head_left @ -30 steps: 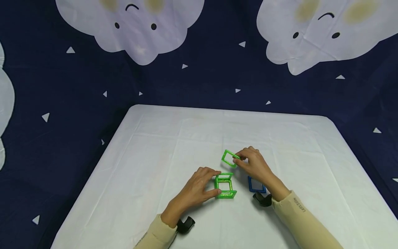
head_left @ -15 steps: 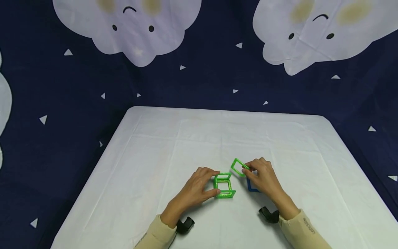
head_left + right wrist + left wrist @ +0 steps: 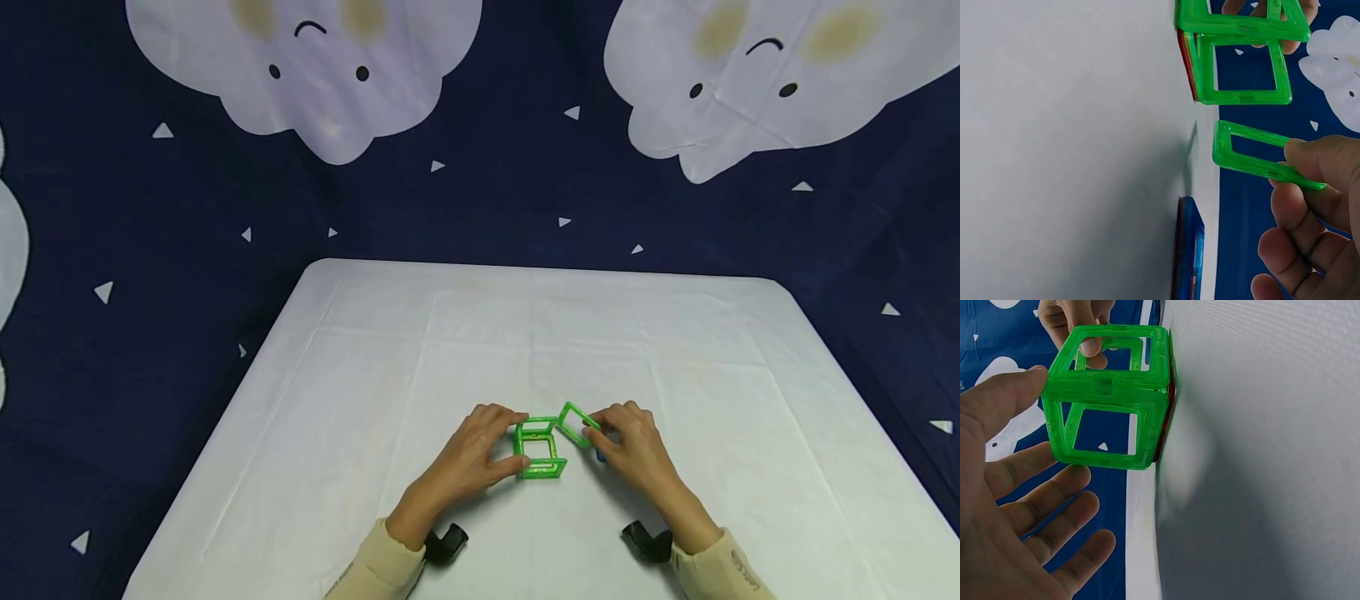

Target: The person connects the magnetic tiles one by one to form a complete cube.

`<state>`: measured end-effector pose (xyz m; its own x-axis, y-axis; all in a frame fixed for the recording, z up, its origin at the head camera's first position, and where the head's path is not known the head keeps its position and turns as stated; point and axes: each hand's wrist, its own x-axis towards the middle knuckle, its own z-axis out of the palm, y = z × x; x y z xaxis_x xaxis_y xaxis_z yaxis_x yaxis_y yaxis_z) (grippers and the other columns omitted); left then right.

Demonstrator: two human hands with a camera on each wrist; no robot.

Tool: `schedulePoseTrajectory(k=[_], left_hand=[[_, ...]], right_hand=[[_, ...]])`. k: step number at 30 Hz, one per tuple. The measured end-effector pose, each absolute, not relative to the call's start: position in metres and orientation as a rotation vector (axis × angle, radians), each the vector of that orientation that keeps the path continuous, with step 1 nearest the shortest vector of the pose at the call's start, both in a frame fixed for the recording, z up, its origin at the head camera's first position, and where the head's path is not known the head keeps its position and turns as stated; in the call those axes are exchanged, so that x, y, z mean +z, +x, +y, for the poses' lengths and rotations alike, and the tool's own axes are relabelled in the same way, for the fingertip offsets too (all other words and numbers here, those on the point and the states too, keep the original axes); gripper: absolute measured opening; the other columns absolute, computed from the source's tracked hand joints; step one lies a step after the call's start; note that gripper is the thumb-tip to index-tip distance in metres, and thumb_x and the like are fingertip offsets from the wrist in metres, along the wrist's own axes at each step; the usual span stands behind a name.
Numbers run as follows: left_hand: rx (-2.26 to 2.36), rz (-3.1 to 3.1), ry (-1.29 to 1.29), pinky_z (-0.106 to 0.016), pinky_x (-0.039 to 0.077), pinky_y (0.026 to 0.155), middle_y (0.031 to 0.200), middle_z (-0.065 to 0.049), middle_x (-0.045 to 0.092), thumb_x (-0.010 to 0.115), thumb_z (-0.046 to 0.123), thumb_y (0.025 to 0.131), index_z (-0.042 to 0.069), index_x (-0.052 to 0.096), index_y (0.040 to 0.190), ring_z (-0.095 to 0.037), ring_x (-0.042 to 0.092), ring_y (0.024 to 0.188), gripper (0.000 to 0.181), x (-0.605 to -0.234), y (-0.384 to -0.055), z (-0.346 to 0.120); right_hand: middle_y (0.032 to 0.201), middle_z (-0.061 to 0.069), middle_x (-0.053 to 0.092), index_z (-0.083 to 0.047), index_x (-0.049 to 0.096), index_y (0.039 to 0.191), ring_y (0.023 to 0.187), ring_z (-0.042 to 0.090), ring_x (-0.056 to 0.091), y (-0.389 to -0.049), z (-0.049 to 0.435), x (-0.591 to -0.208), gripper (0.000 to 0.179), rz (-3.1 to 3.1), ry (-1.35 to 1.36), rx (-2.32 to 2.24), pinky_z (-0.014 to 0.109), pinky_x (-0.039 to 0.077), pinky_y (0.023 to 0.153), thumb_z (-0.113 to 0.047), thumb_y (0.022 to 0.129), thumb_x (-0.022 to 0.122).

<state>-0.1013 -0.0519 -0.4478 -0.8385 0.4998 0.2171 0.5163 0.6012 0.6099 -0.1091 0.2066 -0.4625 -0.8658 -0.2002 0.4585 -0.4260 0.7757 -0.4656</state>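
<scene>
On the white table stands a small open-sided box of green magnetic tiles (image 3: pixel 542 469). My left hand (image 3: pixel 467 450) holds it between thumb and forefinger, the other fingers spread, as the left wrist view shows. A red edge (image 3: pixel 1165 425) runs along the box's underside. My right hand (image 3: pixel 633 442) pinches a loose green square magnetic tile (image 3: pixel 1250 164) by one edge. That tile is tilted and close to the box's right side, with a narrow gap visible in the right wrist view. A blue magnetic tile (image 3: pixel 1190 250) lies flat on the table, mostly hidden under my right hand in the head view.
The table (image 3: pixel 420 350) has a white cloth with faint creases and rounded far corners. Behind it hangs a dark blue cloth (image 3: pixel 510 192) printed with white clouds and small triangles. Black wrist devices (image 3: pixel 446 546) sit at both sleeves.
My right hand has brought the green tile nearer to me and slightly right, down beside the box, now covering most of the blue tile. My left hand and the box have stayed nearly still.
</scene>
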Motion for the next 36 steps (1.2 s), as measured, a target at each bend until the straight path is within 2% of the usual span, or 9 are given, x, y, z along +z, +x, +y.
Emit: schedulePoseTrajectory(k=[22,29,36], left_hand=[[-1.091,-2.792,-0.873,-0.036,0.043,0.095,0.119,0.000,0.059,0.071,0.036,0.083,0.015,0.056,0.129,-0.014,0.050,0.111,0.053,-0.4492,-0.1026,-0.0519],[-1.085,-2.770,-0.890,-0.036,0.043,0.094,0.117,-0.002,0.059,0.071,0.035,0.083,0.013,0.056,0.128,-0.016,0.050,0.110,0.053,-0.4499,-0.1032,-0.0520],[-1.061,-2.757,-0.896,-0.036,0.044,0.092,0.117,-0.002,0.060,0.071,0.035,0.083,0.013,0.057,0.127,-0.016,0.051,0.109,0.052,-0.4497,-0.1037,-0.0513]], right_hand=[[0.063,-0.006,0.058,-0.008,0.070,0.076,0.065,0.006,0.044,-0.1048,0.2018,-0.4696,0.020,-2.422,0.630,0.662,0.030,0.034,0.065,-0.004,0.062,0.084],[0.062,-0.004,0.055,-0.007,0.070,0.075,0.066,0.009,0.042,-0.1042,0.2003,-0.4696,0.019,-2.377,0.710,0.571,0.030,0.032,0.065,-0.009,0.062,0.084],[0.064,-0.007,0.057,-0.008,0.070,0.077,0.067,0.007,0.043,-0.1006,0.1996,-0.4708,0.020,-2.404,0.757,0.597,0.031,0.035,0.067,-0.011,0.062,0.084]])
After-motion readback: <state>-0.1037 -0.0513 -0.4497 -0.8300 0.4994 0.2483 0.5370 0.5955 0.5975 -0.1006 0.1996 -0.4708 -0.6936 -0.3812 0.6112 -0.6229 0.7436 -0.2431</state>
